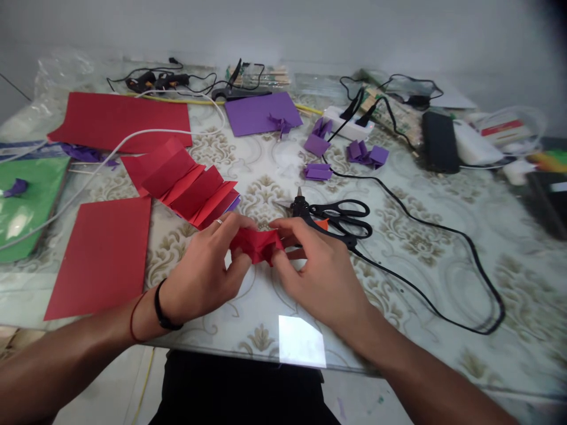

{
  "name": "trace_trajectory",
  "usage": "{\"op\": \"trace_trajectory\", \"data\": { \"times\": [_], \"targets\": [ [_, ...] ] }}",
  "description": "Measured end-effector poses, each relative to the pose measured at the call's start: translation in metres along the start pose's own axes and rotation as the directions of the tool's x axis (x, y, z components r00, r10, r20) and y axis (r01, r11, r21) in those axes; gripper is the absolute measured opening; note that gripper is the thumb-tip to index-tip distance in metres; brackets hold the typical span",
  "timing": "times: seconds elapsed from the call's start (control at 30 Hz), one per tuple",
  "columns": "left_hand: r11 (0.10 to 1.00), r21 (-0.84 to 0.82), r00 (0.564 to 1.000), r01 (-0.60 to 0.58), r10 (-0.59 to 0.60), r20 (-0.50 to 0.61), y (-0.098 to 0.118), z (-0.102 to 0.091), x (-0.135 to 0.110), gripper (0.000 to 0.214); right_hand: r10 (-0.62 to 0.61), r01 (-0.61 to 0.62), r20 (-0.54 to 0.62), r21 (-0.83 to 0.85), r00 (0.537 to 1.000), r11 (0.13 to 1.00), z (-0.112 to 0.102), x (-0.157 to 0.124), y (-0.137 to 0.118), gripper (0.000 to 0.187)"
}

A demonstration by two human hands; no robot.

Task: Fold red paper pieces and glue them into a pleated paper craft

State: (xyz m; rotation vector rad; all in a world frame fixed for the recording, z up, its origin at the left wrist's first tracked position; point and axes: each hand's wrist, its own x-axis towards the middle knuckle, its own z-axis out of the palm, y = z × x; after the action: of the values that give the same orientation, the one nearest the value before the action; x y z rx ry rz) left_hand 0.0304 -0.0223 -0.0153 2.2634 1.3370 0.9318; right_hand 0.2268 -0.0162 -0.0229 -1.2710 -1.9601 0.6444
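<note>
A small piece of folded red paper (258,245) is held between both hands just above the table. My left hand (215,257) pinches its left end, and my right hand (314,265) grips the right end between thumb and fingers. Some of its folds are hidden behind the fingers. Beyond my left hand lies a row of pleated red paper pieces (190,186). Close to my right hand rest black-handled scissors (349,211) and a black glue gun (305,209) with its cord trailing right. A bit of orange paper (323,224) shows between them.
Red sheets (104,254) lie at left, near a green pack (33,206). Across the back are a purple sheet (261,113), folded purple pieces (318,172), a white power strip (349,124) and a black phone (440,143). A white cable (146,131) crosses the left side.
</note>
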Motion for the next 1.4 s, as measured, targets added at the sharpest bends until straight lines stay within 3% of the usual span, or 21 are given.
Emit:
{"op": "trace_trajectory", "data": {
  "times": [0.17,0.33,0.47,0.63,0.83,1.17,1.4],
  "targets": [
    [0.998,0.030,0.998,-0.049,0.051,-0.044,-0.0012,0.0001,-0.0006,0.035,-0.085,0.086,-0.026,0.022,0.996,0.996,0.0019,0.0002,0.0023,0.034],
    [0.993,0.044,0.992,-0.107,0.110,-0.065,-0.0011,0.0008,0.0011,0.021,-0.266,0.261,-0.052,-0.082,0.963,0.962,0.0014,0.0021,0.0045,0.016],
    [0.994,0.039,0.994,-0.098,0.100,-0.047,-0.0027,-0.0009,0.0023,0.021,-0.344,0.334,-0.052,-0.143,0.937,0.932,0.0003,0.0033,0.0062,0.015],
    [0.998,-0.057,0.999,-0.025,0.026,0.027,-0.0027,-0.0042,0.0041,0.021,-0.350,0.349,0.021,-0.155,0.937,0.924,0.0002,0.0031,0.0083,0.016],
    [0.992,-0.121,0.997,0.044,-0.036,0.067,-0.0017,-0.0040,0.0048,0.024,-0.353,0.350,0.014,-0.186,0.935,0.918,0.0002,0.0014,0.0062,0.015],
    [0.994,-0.098,0.998,0.053,-0.050,0.033,-0.0008,-0.0056,0.0051,0.036,-0.302,0.290,-0.026,-0.217,0.953,0.932,-0.0013,0.0010,0.0005,0.015],
    [0.996,-0.088,1.000,-0.028,0.028,-0.005,-0.0028,-0.0058,0.0056,0.027,-0.249,0.246,-0.012,-0.120,0.968,0.962,-0.0029,0.0006,-0.0015,0.016]
  ]
}}
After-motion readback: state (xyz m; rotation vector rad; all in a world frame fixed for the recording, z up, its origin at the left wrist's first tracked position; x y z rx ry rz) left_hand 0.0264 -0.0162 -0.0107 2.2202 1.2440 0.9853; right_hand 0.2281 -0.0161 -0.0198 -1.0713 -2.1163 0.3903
